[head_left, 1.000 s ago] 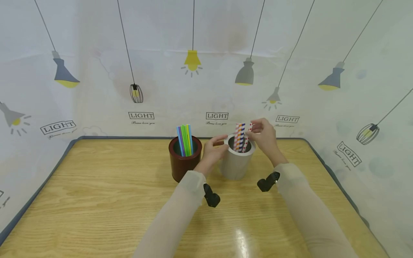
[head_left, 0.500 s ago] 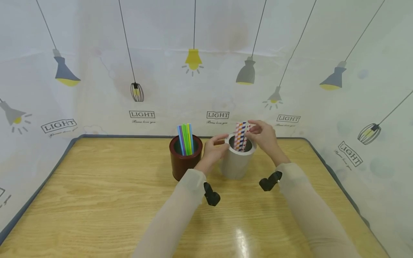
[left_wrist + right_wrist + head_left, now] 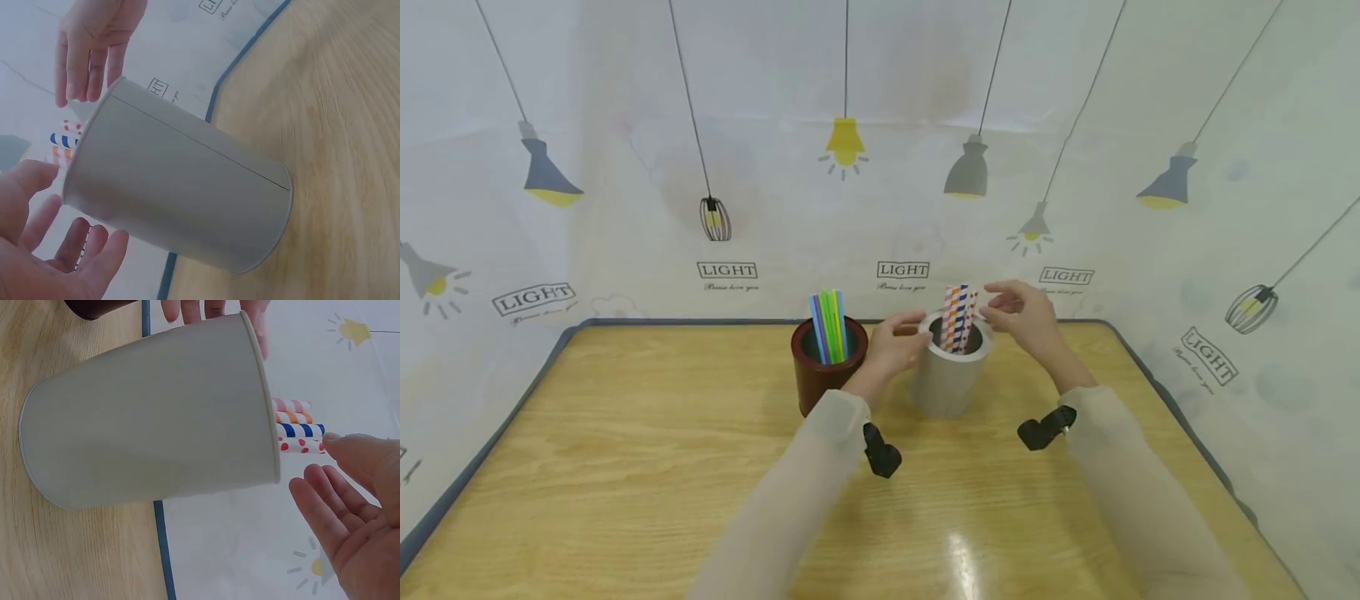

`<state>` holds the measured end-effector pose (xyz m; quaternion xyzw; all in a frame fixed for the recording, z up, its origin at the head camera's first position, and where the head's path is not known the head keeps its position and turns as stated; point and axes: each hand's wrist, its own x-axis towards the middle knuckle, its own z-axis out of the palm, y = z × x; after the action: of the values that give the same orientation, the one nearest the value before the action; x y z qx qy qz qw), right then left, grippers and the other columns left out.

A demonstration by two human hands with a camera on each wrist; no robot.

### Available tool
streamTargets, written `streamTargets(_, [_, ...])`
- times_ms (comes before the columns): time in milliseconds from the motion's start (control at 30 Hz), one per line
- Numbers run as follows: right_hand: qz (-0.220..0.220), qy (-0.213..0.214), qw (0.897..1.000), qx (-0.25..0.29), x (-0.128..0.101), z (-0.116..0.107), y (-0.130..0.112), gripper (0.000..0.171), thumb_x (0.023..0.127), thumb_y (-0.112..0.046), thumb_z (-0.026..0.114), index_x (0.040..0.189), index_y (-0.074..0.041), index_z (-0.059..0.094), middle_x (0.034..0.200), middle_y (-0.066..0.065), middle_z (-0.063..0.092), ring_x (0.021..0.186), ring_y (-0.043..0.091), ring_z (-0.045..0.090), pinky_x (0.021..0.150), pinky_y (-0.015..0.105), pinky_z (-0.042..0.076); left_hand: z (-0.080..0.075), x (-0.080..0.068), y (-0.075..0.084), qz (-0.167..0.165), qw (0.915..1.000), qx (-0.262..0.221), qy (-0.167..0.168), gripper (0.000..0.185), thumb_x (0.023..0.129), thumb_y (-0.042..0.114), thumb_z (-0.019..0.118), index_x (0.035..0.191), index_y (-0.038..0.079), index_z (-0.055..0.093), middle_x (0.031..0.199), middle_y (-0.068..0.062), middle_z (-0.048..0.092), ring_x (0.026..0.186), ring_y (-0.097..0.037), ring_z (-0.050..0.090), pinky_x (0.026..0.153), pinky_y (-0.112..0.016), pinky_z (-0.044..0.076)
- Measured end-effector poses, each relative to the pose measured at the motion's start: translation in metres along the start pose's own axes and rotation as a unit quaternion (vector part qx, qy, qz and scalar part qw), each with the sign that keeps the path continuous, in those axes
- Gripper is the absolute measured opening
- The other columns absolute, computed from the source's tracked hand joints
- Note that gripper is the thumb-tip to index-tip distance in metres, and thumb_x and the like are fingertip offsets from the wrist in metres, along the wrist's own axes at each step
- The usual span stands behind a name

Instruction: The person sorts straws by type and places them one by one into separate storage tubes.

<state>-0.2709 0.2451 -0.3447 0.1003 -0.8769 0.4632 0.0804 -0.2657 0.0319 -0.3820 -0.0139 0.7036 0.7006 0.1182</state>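
Note:
A pale grey cup [image 3: 946, 385] stands upright on the table, with patterned paper straws [image 3: 956, 321] leaning in it: pink-striped, orange-striped, blue-striped and red-dotted. My left hand [image 3: 895, 348] is at the cup's left side by the rim, its fingers loosely bent; in the right wrist view its fingertips [image 3: 209, 307] meet the cup near the rim. Just right of the straws, my right hand [image 3: 1024, 319] is held with thumb and fingers apart and nothing between them. Its thumb tip [image 3: 332, 441] is close to the straw ends in the right wrist view.
Left of the grey cup stands a dark red-brown cup [image 3: 824, 385] holding several bright plastic straws [image 3: 829, 327] in blue, purple, green and yellow. The wooden table [image 3: 647, 467] ends in a dark blue edge against a lamp-printed backdrop [image 3: 775, 217].
My right hand has let go of the red-dotted straw and drawn back slightly to the right. That straw now leans beside the others in the grey cup. The left hand has barely moved.

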Motion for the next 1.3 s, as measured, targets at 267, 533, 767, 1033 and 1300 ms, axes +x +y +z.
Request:
streamTargets(267, [-0.034, -0.023, 0.999, -0.007, -0.021, -0.015, -0.010, 0.037, 0.087, -0.015, 0.063, 0.120, 0.001, 0.056, 0.097, 0.020, 0.057, 0.083, 0.026, 0.060, 0.067, 0.039, 0.054, -0.006, -0.015, 0.013, 0.028, 0.9970, 0.068, -0.025, 0.040, 0.088, 0.024, 0.062, 0.127, 0.014, 0.055, 0.120, -0.009, 0.051, 0.107, -0.026, 0.050, 0.078, -0.041, 0.050])
streamTargets(533, [-0.032, -0.049, 0.998, -0.012, -0.041, -0.022, -0.012, 0.037, 0.088, -0.019, 0.062, 0.119, 0.001, 0.056, 0.101, 0.018, 0.058, 0.088, 0.026, 0.060, 0.066, 0.031, 0.054, -0.015, -0.046, 0.025, 0.059, 0.9925, 0.079, -0.072, 0.038, 0.089, 0.023, 0.061, 0.126, 0.018, 0.055, 0.122, -0.010, 0.050, 0.106, -0.026, 0.053, 0.079, -0.039, 0.051])
streamTargets(767, [-0.039, -0.103, 0.994, 0.014, -0.045, -0.019, -0.019, 0.041, 0.090, -0.016, 0.059, 0.125, 0.003, 0.050, 0.114, 0.024, 0.052, 0.098, 0.035, 0.056, 0.073, 0.042, 0.052, -0.054, -0.081, 0.035, 0.106, 0.9836, 0.077, -0.124, 0.034, 0.093, 0.020, 0.054, 0.126, 0.011, 0.054, 0.119, -0.014, 0.054, 0.105, -0.027, 0.054, 0.082, -0.042, 0.049])
streamTargets(1033, [-0.050, -0.136, 0.986, -0.087, -0.039, -0.033, -0.025, 0.049, 0.092, -0.026, 0.056, 0.133, -0.002, 0.044, 0.131, 0.024, 0.043, 0.109, 0.040, 0.050, 0.083, 0.053, 0.045, -0.107, -0.099, 0.037, 0.192, 0.9656, 0.146, -0.097, 0.033, 0.093, 0.020, 0.055, 0.122, 0.004, 0.056, 0.110, -0.016, 0.055, 0.095, -0.038, 0.055, 0.071, -0.035, 0.053])
streamTargets(1300, [-0.039, -0.168, 0.965, -0.195, -0.021, -0.057, -0.021, 0.073, 0.091, -0.039, 0.055, 0.145, -0.004, 0.020, 0.145, 0.026, 0.018, 0.128, 0.046, 0.021, 0.098, 0.062, 0.022, -0.175, -0.117, 0.050, 0.274, 0.8980, 0.344, 0.013, 0.031, 0.093, 0.021, 0.054, 0.122, 0.008, 0.056, 0.120, -0.012, 0.054, 0.096, -0.029, 0.057, 0.074, -0.042, 0.050])
